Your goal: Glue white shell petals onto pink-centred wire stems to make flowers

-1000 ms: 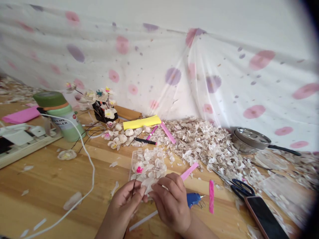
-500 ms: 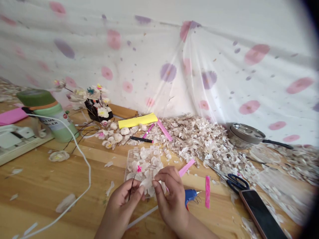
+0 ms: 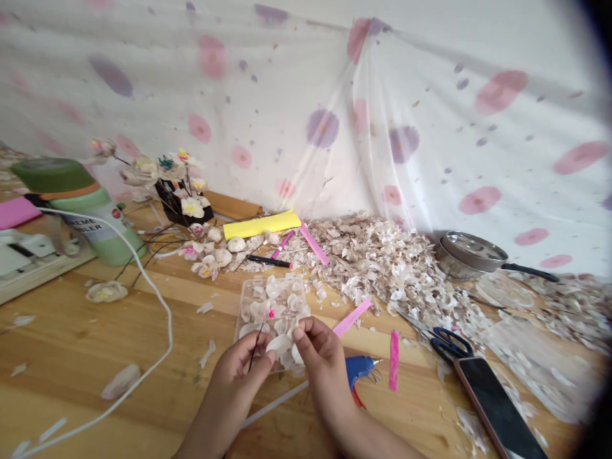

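My left hand [image 3: 239, 373] pinches a thin dark wire stem [image 3: 253, 352] topped by a small flower with a pink centre [image 3: 270, 313]. My right hand [image 3: 321, 360] pinches a white petal [image 3: 278, 345] against that stem. Both hands hover over a clear plastic tray [image 3: 248, 294] filled with white petals. A blue glue gun [image 3: 359, 368] lies just right of my right hand, with a white glue stick [image 3: 272, 408] below the hands.
A big heap of white husks [image 3: 392, 268] lies behind. Scissors [image 3: 447, 344], a phone [image 3: 497, 408], a pan [image 3: 471, 252], pink paper strips [image 3: 394, 360], yellow paper [image 3: 261, 224], finished flowers [image 3: 186, 191], a green tumbler [image 3: 81, 207] and a white cable [image 3: 157, 299] lie on the wooden table.
The view has drifted right and down a little. My hands stay together at the stem, and my right fingers have brought the white petal closer against it.
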The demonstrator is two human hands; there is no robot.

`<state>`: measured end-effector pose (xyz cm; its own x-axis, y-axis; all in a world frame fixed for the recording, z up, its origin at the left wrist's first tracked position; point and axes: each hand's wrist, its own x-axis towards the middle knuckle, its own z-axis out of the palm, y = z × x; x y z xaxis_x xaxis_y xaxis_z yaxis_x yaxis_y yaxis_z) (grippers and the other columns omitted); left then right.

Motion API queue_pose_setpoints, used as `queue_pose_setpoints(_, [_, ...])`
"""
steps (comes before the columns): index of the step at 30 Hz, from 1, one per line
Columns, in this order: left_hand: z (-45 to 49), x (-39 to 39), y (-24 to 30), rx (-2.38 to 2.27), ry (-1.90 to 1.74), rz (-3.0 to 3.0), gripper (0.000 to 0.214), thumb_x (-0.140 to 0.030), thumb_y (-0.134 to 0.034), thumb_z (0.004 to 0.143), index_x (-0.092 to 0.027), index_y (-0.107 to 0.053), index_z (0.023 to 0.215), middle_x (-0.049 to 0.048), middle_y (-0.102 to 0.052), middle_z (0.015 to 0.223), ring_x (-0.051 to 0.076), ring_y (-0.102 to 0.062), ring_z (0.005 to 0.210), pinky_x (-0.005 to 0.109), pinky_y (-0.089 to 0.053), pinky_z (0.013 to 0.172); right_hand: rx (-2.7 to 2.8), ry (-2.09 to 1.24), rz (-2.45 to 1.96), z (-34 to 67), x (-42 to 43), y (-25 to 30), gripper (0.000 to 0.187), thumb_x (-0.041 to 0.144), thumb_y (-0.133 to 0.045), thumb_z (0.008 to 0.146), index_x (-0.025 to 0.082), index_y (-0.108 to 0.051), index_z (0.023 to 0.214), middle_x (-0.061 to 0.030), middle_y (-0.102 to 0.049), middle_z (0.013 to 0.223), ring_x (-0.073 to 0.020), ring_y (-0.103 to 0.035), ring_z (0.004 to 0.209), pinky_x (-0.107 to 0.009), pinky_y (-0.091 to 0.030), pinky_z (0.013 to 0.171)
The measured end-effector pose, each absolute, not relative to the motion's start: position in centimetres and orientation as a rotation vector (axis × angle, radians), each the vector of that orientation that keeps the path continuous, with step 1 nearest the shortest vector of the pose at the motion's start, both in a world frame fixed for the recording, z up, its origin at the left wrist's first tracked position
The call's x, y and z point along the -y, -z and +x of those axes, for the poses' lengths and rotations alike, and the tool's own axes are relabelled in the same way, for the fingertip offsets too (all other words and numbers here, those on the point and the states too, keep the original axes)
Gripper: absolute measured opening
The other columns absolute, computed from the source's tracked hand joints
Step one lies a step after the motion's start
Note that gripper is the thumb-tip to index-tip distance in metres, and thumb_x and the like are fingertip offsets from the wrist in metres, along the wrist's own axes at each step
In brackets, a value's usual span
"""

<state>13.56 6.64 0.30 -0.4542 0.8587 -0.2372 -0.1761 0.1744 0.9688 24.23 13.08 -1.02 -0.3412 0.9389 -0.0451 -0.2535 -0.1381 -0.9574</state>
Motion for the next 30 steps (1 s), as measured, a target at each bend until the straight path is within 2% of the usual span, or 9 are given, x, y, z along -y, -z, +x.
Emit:
queue_pose_setpoints(3, [13.8,-6.9,-0.6,-1.531,-1.429,0.675,0.021,-0.040,-0.070,0.069,-0.019,-0.065,0.072,-0.0031,-0.054,0.056,0.009,-0.029,0.044,0.023,-0.018,0.043,1.252,-1.586,-0.858,24.2,-12.4,0.8,0.025,0.042,-0.070,0.076,0.020,-0.057,0.071,0.0022,-0.051,0.066,-0.0139,-0.047,0.062,-0.026,-0.040,0.060])
queue_pose_setpoints(7, [14.0,-6.9,-0.6,-1.515,-1.441,0.701,0.027,-0.042,-0.068,0.072,-0.019,-0.060,0.061,-0.0030,-0.050,0.055,0.011,-0.032,0.046,0.023,-0.019,0.044,1.373,-1.483,-0.821,24.2,-12.1,0.8,0.022,0.039,-0.066,0.081,0.021,-0.057,0.073,0.0013,-0.052,0.069,-0.0150,-0.050,0.063,-0.028,-0.043,0.061])
queue_pose_setpoints(11, [13.5,-6.9,-0.2,-1.529,-1.366,0.794,0.029,-0.044,-0.064,0.074,-0.020,-0.059,0.059,-0.0024,-0.049,0.055,0.012,-0.035,0.048,0.024,-0.024,0.045,1.324,-1.509,-0.867,24.2,-12.5,1.1,0.025,0.042,-0.070,0.076,0.022,-0.057,0.070,0.0010,-0.053,0.067,-0.0167,-0.052,0.066,-0.028,-0.044,0.061])
queue_pose_setpoints(15, [13.0,-6.9,0.2,-1.537,-1.281,0.894,0.031,-0.044,-0.060,0.078,-0.020,-0.057,0.059,-0.0023,-0.050,0.054,0.012,-0.035,0.048,0.025,-0.025,0.046,1.244,-1.619,-0.877,24.1,-12.7,1.3,0.026,0.043,-0.069,0.076,0.022,-0.056,0.070,0.0021,-0.052,0.061,-0.0162,-0.050,0.061,-0.028,-0.043,0.058])
queue_pose_setpoints(20, [13.2,-7.1,0.2,-1.542,-1.288,0.880,0.031,-0.043,-0.060,0.080,-0.020,-0.057,0.059,-0.0032,-0.048,0.054,0.011,-0.030,0.046,0.025,-0.021,0.044,1.178,-1.695,-0.854,23.8,-12.4,1.2,0.027,0.044,-0.069,0.075,0.021,-0.055,0.068,0.0032,-0.051,0.058,-0.0139,-0.046,0.054,-0.027,-0.040,0.054])
queue_pose_setpoints(24, [13.2,-6.8,0.4,-1.531,-1.281,0.874,0.031,-0.041,-0.060,0.079,-0.020,-0.055,0.057,-0.0027,-0.049,0.054,0.010,-0.030,0.046,0.025,-0.020,0.044,1.085,-1.672,-0.877,24.4,-13.4,1.3,0.032,0.048,-0.066,0.078,0.021,-0.053,0.067,0.0041,-0.049,0.058,-0.0121,-0.042,0.053,-0.025,-0.035,0.052])
queue_pose_setpoints(27, [13.2,-6.4,0.7,-1.547,-1.277,0.831,0.031,-0.041,-0.060,0.080,-0.020,-0.056,0.058,-0.0021,-0.052,0.055,0.010,-0.029,0.046,0.025,-0.019,0.044,0.980,-1.563,-0.920,25.4,-15.1,1.1,0.033,0.047,-0.066,0.080,0.021,-0.052,0.066,0.0052,-0.046,0.062,-0.0115,-0.039,0.057,-0.024,-0.035,0.056])
queue_pose_setpoints(30, [13.2,-6.3,0.9,-1.547,-1.306,0.809,0.032,-0.042,-0.061,0.080,-0.018,-0.058,0.059,-0.0021,-0.052,0.056,0.010,-0.030,0.047,0.024,-0.019,0.046,0.898,-1.544,-0.925,26.0,-16.3,0.3,0.032,0.045,-0.074,0.073,0.020,-0.055,0.065,0.0043,-0.049,0.065,-0.0118,-0.042,0.064,-0.023,-0.037,0.063])
